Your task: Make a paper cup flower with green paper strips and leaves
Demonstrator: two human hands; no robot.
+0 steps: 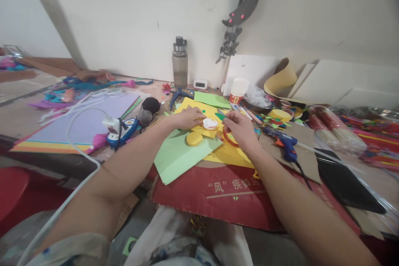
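White cutout (210, 123), lying crosswise, is flanked by left hand (190, 118), nearer, grip unclear, and right hand (239, 127), green scrap (220, 116) pinched

Red cardboard (199, 201) leaves room before the right hand (239, 128); a glue gun (289, 148) blocks the right, a bottle (180, 68) and cup (238, 88) the back.

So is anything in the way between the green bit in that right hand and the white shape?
Nothing visible: only yellow paper shows between the green bit and the white shape. The red ring sits nearer the person.
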